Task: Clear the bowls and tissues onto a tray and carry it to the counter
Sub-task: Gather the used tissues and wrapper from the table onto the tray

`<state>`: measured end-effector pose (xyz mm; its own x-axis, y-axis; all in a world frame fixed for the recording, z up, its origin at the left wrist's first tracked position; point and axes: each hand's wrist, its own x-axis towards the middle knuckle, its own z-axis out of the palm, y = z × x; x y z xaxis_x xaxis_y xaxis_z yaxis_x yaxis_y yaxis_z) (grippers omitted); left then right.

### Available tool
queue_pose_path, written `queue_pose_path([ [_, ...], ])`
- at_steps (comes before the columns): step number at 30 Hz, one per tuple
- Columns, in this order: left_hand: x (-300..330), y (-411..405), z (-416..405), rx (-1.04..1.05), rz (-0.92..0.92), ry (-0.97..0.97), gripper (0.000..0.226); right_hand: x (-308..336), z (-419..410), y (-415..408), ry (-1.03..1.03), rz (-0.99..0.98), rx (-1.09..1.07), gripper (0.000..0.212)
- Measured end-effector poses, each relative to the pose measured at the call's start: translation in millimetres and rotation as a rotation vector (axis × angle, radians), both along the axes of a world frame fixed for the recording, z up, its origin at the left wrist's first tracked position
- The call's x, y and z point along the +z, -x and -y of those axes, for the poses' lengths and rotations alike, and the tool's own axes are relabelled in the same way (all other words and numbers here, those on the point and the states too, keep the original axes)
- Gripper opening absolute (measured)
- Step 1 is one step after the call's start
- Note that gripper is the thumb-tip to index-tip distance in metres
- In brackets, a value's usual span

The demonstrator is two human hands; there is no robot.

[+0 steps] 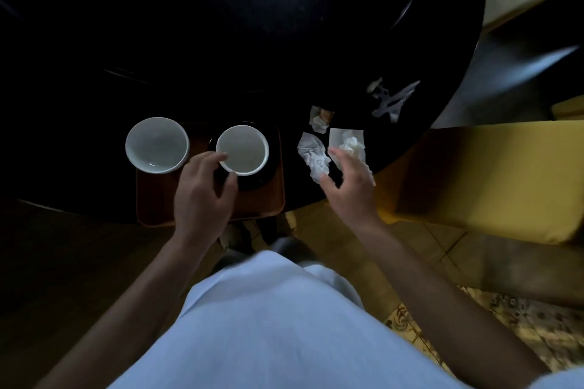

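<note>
Head view: left bowl (157, 145) and right bowl (242, 149) sit mouth-up, side by side on the tray (259, 202). The left hand (202, 196) touches the right bowl's near rim with thumb and forefinger, though I cannot tell if it grips. The right hand (350, 186), fingers spread wide, hovers over the flat tissue (343, 136). The crumpled tissue (313, 151) just beside it lies lengthwise, pointing away from the table (221, 57) edge.

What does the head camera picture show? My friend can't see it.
A person's left hand touches the right white bowl, which sits beside the left white bowl on a brown tray; the right hand reaches over crumpled tissues on the dark table.
</note>
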<state>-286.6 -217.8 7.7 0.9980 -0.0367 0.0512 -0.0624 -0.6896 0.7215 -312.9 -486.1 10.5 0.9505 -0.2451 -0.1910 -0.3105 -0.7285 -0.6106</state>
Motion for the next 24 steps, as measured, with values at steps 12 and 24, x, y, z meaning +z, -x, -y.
queue_pose_path([
  [12, -57.2, -8.0, 157.1, -0.362, -0.079, -0.356, 0.068, -58.7, 115.6, -30.4, 0.409, -0.095, 0.382, 0.066],
  [24, -77.2, -20.7, 198.9, -0.293, -0.246, -0.613, 0.053, -83.2, 130.9, -58.6, 0.440, -0.044, 0.636, 0.043],
])
